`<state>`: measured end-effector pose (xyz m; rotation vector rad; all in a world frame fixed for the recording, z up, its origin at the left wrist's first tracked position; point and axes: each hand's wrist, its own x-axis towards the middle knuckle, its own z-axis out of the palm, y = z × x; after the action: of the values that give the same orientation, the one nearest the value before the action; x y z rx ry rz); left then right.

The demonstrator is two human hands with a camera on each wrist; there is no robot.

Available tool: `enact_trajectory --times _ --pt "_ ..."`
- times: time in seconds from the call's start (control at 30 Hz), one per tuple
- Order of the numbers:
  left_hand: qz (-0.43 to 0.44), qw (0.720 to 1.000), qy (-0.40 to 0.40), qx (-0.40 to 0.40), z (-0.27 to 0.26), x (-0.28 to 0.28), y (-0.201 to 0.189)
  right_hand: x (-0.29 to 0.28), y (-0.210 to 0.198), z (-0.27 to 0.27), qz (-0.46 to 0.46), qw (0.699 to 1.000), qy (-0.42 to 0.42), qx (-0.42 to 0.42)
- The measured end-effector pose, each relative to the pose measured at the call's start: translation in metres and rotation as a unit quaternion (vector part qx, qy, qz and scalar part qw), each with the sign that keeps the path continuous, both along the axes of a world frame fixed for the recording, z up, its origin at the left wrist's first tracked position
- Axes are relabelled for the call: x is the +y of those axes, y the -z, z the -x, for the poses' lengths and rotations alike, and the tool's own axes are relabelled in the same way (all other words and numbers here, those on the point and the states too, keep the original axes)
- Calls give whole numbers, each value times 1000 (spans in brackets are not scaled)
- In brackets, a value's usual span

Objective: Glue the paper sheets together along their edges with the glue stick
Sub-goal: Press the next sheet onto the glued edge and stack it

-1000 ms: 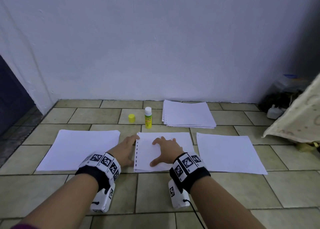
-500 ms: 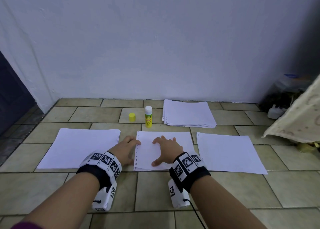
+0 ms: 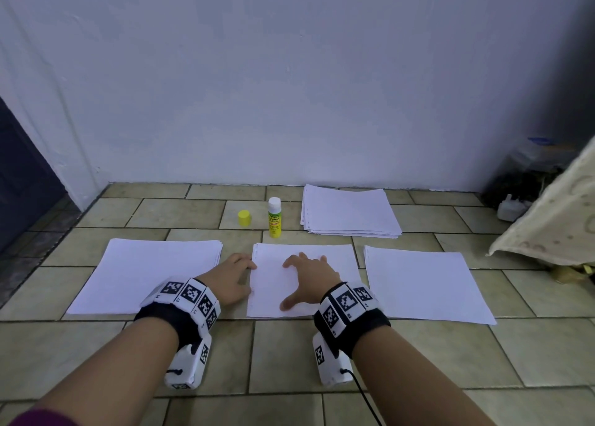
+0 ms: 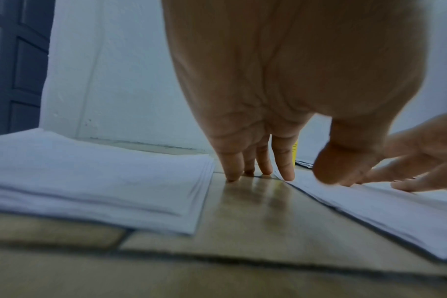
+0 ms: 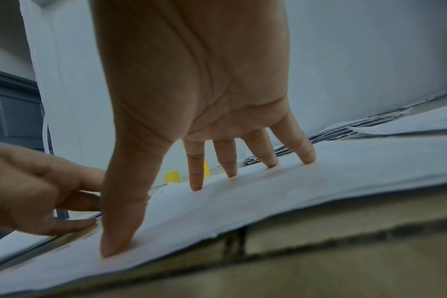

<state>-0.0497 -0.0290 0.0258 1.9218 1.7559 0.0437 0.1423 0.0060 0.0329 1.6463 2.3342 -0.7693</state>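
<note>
Middle sheets (image 3: 306, 284): pressed flat under the spread, straight fingers of the right hand (image 3: 310, 280), nothing gripped. Left hand (image 3: 230, 280): fingers straight, tips on the floor, index against the sheets' left edge, nothing held. Glue stick (image 3: 274, 217): uncapped, upright, long axis vertical, well ahead of both hands, slightly nearer the left. Cap (image 3: 244, 218): just left of the stick.

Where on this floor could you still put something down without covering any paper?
Bare tile lies in front of the three near paper piles, around the wrists, and left of the yellow cap toward the wall. The strips between the left pile, middle pile and right pile are narrow; the left hand fills one.
</note>
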Motion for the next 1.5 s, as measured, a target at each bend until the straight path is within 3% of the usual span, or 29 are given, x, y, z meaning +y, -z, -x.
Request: enact_trajectory --times 0.4,0.57,0.73,0.97,1.2,1.33,1.5 --pt "20 998 11 65 -5 -2 -3 -4 -2 9 12 999 12 -34" --pt "-24 983 42 178 -18 -5 -5 -6 -3 15 -9 997 7 -81" --pt "31 968 68 239 -24 3 -11 -6 -6 17 -35 995 -3 -96" --pt "-5 960 62 274 -27 2 -11 5 -18 3 7 999 -23 -44" --pt "7 953 65 294 -26 6 -7 -2 -16 22 -18 992 -36 -118" --pt "10 957 66 282 -23 7 -4 -1 -16 33 -5 990 -137 -24" --pt "27 956 63 284 -24 4 -6 8 -19 1 3 998 -60 -12"
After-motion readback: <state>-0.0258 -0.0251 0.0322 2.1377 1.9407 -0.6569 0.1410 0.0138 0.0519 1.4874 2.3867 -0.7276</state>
